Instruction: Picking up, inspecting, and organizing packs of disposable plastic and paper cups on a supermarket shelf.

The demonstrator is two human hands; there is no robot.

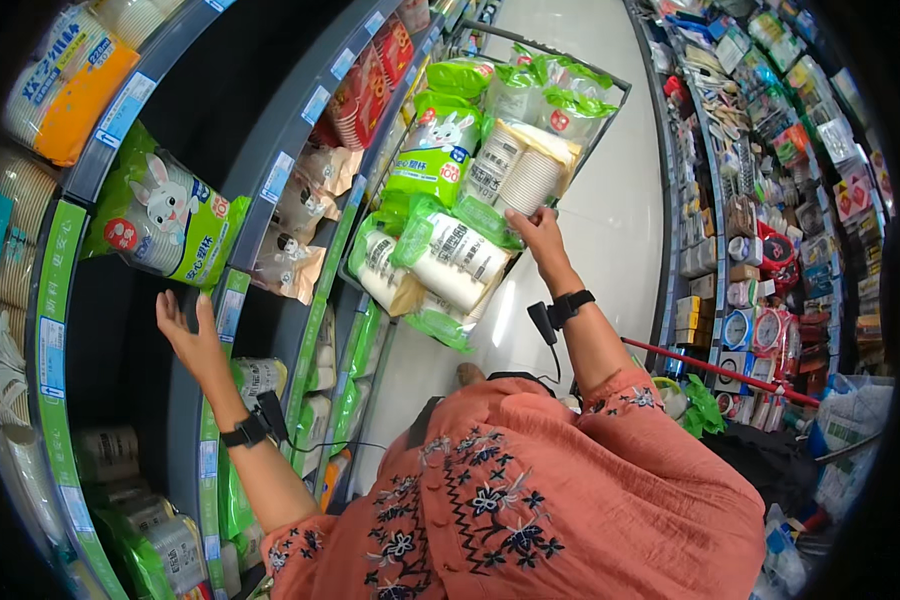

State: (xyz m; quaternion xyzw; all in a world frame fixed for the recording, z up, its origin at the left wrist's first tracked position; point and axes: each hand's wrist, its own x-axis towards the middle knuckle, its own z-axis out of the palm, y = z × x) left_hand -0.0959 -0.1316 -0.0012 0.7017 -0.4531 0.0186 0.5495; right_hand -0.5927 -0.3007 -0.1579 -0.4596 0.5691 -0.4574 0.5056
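Observation:
My left hand (190, 334) is raised at the shelf on the left, fingers apart, just below a green bag of plastic cups with a rabbit print (169, 214); it holds nothing. That bag lies on the shelf, its lower end over the edge. My right hand (538, 231) is at a clear-wrapped pack of paper cups (529, 176) on a heaped cart, fingertips against the pack's lower end; whether it grips the pack is unclear. Also on the cart are a green rabbit-print bag (436, 146) and a white cup pack with green ends (454, 259).
Shelf edges with price labels (52, 352) run along the left. An orange cup pack (75, 90) is on the upper left shelf. The cart's dark metal rim (607, 124) borders the tiled floor (615, 247). Shelves with clocks (736, 328) and a red pole (720, 369) are at the right.

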